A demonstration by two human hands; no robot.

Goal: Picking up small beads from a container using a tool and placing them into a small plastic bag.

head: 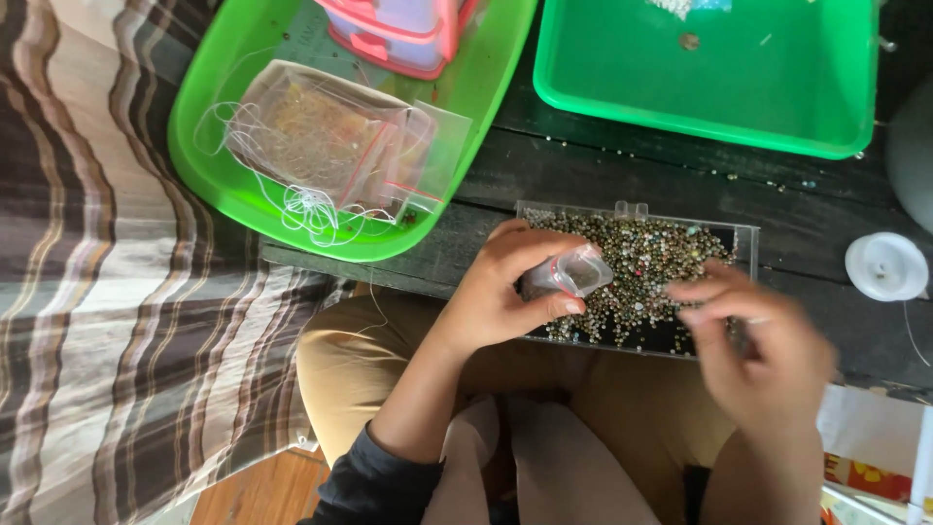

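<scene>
**Head view: left hand pinches a small clear bag over a tray of beads**

Head camera looks down on the person's lap and a dark table edge. The left hand point(505, 292) pinches a small clear bag point(569, 274) between thumb and fingers, thumb below and fingers curled over the top, with the bag's open end turned toward the right. The bag sits just above the near-left part of a clear shallow tray point(743, 238) filled with small beads point(651, 258) in dull gold, green and grey tones. The right hand point(763, 345) is blurred; its fingers reach in over the near-right side of the tray, drawn loosely together, and whether they hold any bead cannot be told. The two hands are near each other but apart.

The tray lies at the front edge of the dark wooden table point(603, 170), partly over the person's knees in tan trousers point(360, 360). A few loose beads are scattered on the table behind it. To the left, a round-cornered green tub point(209, 180) holds several clear zip bags point(330, 141) and a tangle of white thread point(311, 209), with a pink and lilac plastic box point(398, 29) at its far end. A second, rectangular green tub point(700, 83) stands at the back right. A white spool point(886, 266) rests on the table at the far right. A brown and cream striped cloth point(107, 292) covers the left side.
</scene>
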